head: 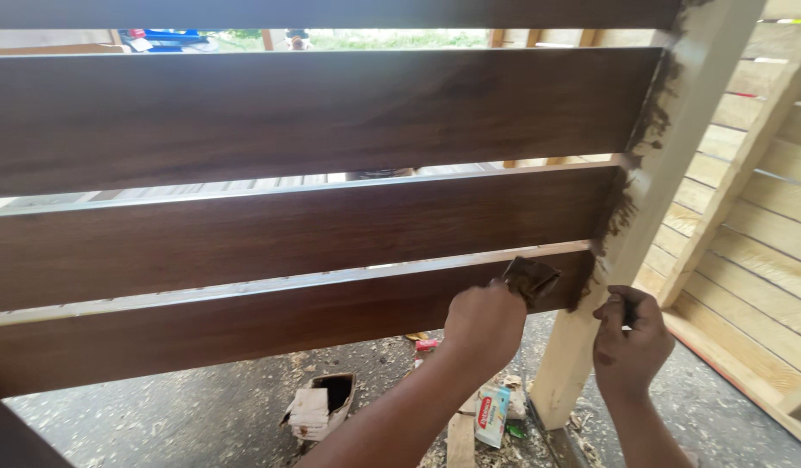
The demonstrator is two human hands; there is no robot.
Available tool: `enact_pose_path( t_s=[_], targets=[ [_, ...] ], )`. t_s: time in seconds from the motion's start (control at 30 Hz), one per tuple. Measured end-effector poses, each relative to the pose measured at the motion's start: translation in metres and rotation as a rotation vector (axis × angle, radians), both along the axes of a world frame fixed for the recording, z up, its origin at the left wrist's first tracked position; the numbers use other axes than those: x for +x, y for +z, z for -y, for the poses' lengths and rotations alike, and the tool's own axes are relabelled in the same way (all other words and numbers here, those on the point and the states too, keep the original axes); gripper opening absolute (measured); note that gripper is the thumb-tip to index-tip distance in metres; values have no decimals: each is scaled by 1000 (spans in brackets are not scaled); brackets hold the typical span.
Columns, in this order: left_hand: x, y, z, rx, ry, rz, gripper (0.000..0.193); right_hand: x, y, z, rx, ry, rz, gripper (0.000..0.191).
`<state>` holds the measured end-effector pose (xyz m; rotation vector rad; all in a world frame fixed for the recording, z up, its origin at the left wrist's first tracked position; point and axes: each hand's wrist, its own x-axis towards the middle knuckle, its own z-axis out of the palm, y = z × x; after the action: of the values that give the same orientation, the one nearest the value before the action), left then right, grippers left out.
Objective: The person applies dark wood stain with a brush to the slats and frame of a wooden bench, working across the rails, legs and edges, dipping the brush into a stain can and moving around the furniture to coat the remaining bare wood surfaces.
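My left hand (483, 325) grips a dark, stain-soaked rag (530, 279) and presses it against the right end of the lowest brown-stained slat (244, 325). Two more stained slats (314, 113) run across above it. My right hand (627, 334) hovers just right of the rag, beside the pale wooden post (582, 347). Its fingers are curled shut and smeared with stain. I cannot tell whether it pinches anything small. Dark stain smudges mark the post's edge where the slats meet it.
On the concrete ground below lie a torn carton with a dark inside (322, 407), a small white and red packet (491, 414), a wood offcut and scattered shavings. An unstained slatted wall (764, 217) stands at the right.
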<state>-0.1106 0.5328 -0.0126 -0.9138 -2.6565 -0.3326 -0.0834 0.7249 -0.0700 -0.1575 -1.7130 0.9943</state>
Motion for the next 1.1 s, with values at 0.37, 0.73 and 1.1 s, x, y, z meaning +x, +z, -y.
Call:
enact_pose_path(
  t_s=[0.37, 0.73, 1.1],
  targets=[
    [-14, 43, -75, -128, 203, 40, 21, 13, 0, -12, 86, -22, -4, 12],
    [6, 86, 122, -247, 428, 222, 24, -24, -11, 54, 44, 123, 13, 15],
    [35, 109, 321, -348, 785, 290, 23, -53, -20, 169, 244, 285, 63, 17]
  ],
)
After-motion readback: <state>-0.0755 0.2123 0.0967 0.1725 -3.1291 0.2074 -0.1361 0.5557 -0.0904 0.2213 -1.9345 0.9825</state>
